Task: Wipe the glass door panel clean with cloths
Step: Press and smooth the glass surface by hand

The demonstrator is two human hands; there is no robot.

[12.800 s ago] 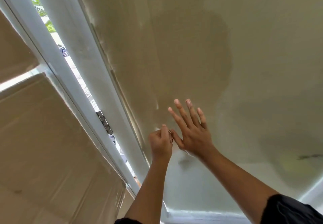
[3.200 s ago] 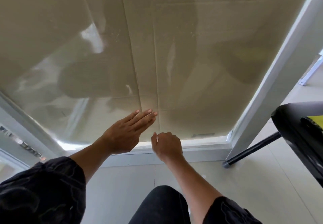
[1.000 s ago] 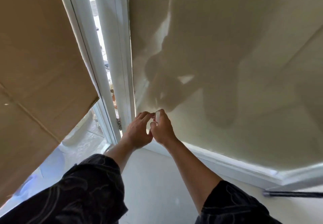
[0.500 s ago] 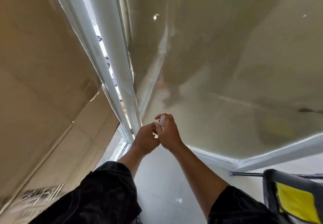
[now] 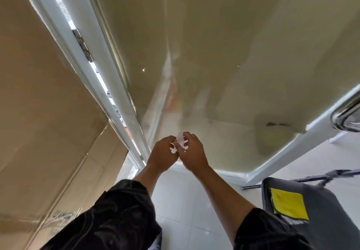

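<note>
Left grip and right grip both pinch a whitish scrap mid-frame, near the glass door panel. Probably gunk that wiping won't shift. Yellow cloth waits lower right, untouched.

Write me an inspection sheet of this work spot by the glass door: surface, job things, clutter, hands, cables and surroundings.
Surface: glass door panel, streaky, with a dark mark near its lower right corner.
Job's things: yellow cloth lies on a dark seat, in neither hand.
Clutter: small pale scrap, held between the two hands.
Hands: left hand and right hand meet low in front of the glass, both pinching the scrap.
Cables: nothing seen.
Surroundings: white door frame with a hinge, cardboard at left, tiled floor.
</note>
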